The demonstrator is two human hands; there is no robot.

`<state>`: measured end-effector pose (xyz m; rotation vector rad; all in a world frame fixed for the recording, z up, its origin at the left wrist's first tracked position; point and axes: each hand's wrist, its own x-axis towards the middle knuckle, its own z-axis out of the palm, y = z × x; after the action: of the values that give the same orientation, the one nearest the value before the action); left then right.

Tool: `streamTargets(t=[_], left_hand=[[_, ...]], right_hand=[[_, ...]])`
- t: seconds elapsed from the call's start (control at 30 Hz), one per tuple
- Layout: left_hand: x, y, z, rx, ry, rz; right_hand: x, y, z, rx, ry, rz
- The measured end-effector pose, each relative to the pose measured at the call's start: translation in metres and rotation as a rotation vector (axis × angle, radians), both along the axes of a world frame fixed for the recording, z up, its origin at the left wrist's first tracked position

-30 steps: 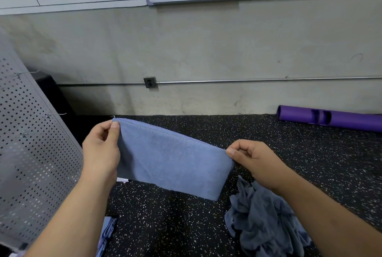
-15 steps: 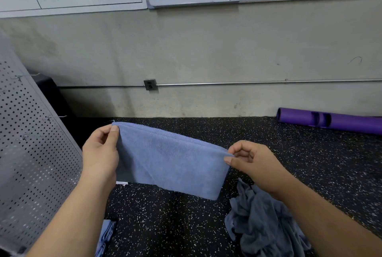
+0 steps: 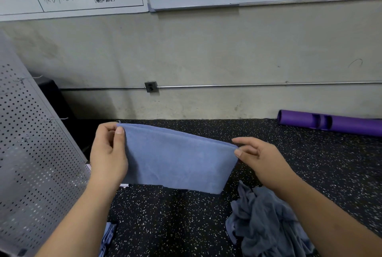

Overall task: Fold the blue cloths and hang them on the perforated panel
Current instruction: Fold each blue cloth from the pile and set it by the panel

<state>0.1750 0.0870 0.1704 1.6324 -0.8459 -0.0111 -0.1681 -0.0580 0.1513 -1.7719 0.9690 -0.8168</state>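
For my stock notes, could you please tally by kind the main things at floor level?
folded cloth: 1
crumpled cloth heap: 1
cloth at the bottom edge, partly cut off: 1
purple tube: 1
perforated panel: 1
Total: 5

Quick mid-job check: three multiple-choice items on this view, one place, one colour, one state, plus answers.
1. The perforated panel stands: A) on the left; B) on the right; C) flat on the floor.
2. The tube by the wall is: A) green; B) purple; C) orange.
3. The cloth the left hand and right hand pinch is: A) balled up; B) folded, pulled flat; C) torn in two.
1 A, it fills the left edge. 2 B, plainly purple. 3 B, its doubled top edge runs straight.
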Motion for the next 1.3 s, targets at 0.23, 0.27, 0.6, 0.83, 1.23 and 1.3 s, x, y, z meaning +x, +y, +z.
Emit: streamTargets(t=[0.23,0.27,0.6,0.83,1.23,1.3], left_hand=[[-0.019,-0.008,0.006,-0.022,-0.011,-0.078],[-0.020,-0.009,0.005,-0.036,0.031,-0.103],[-0.020,-0.018,-0.006,0.018,0.305,-0.150],[-0.026,-0.016,-0.005,0.007,0.263,-0.122],[-0.021,-0.016,-0.012,0.023,0.203,-0.089],[-0.020,-0.016,-0.012,-0.003,0.232,-0.113]], right_hand=[[-0.004,-0.009,0.001,-0.090,-0.123,-0.232],[-0.005,-0.010,-0.001,-0.144,-0.060,-0.241],[-0.014,-0.014,0.004,0.093,-0.169,-0.152],[-0.017,-0.009,0.007,0.124,-0.128,-0.062],[-0.020,-0.014,0.008,0.073,-0.190,-0.127],[-0.022,-0.013,0.011,0.100,-0.232,-0.074]])
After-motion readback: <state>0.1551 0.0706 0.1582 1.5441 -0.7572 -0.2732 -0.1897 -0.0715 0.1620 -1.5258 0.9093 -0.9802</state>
